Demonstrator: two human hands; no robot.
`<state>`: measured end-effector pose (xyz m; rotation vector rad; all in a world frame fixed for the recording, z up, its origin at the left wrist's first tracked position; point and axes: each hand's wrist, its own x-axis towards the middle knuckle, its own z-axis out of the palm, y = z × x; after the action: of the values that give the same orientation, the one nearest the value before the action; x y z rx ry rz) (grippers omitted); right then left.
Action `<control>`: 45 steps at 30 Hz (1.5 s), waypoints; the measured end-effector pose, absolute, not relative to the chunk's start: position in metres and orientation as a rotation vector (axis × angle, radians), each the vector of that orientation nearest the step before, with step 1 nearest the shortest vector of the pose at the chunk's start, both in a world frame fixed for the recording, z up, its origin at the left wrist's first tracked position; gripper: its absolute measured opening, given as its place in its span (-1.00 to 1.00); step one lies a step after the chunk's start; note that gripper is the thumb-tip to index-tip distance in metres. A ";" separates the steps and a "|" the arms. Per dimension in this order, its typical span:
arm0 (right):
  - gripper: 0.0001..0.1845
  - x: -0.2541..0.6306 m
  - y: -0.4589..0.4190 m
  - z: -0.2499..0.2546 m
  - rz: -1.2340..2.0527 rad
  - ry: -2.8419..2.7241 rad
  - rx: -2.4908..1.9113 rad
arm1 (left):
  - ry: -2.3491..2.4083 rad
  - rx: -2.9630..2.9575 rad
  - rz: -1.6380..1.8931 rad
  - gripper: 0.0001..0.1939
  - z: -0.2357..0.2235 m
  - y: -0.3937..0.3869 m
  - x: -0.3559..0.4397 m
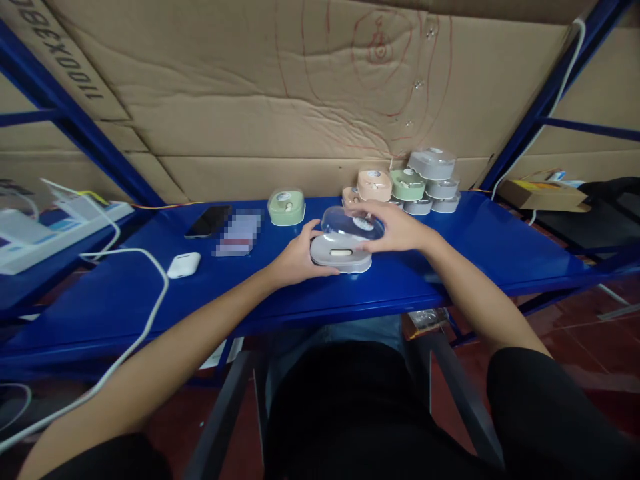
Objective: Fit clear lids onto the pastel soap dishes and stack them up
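You seem to be in a workshop or storeroom: printed cardboard [225, 127] lines the back edge of your blue metal shelf [493, 250].

Soft, rather dim light spreads evenly over the cardboard [225, 120] up top; the lower frame sinks darker, black clothing [350, 407] losing detail. Glints catch the clear lid [345, 225] near centre. Corners stretch and soften; a pixelated patch [239, 233] sits centre-left.

Yeah, you've got "1100X38" [65, 50] plus a cut-off character near the cardboard's [200, 127] left edge. Stickers [362, 224] on your clear lids [336, 220]? Way too blurry to read.
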<state>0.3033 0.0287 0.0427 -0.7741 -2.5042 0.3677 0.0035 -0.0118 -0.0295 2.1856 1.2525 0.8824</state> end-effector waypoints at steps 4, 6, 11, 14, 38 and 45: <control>-0.06 0.284 0.020 0.028 0.363 -2.627 -0.729 | 1.262 2.134 0.899 0.43 -0.033 -0.008 0.003; -0.04 0.279 0.022 0.019 0.363 -2.648 -0.733 | 1.241 2.128 0.893 0.41 -0.033 -0.008 0.003; 0.00 0.277 0.028 0.009 0.428 -2.662 -0.743 | 1.217 2.145 0.907 0.36 -0.033 -0.007 0.000; 0.03 0.276 0.027 0.010 0.436 -2.662 -0.760 | 1.235 2.153 0.896 0.36 -0.034 -0.006 0.000; -0.07 0.322 0.111 0.091 -0.297 -1.823 -1.482 | 1.333 2.172 1.289 -0.30 -0.026 0.002 -0.010; -0.23 0.307 0.164 0.076 -0.247 -1.720 -1.603 | 1.379 2.247 1.260 -0.39 -0.023 -0.002 -0.007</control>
<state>0.3071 0.1645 0.0761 -1.6031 -1.7199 -0.2471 -0.0075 -0.0019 -0.0234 2.2475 1.3791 1.2597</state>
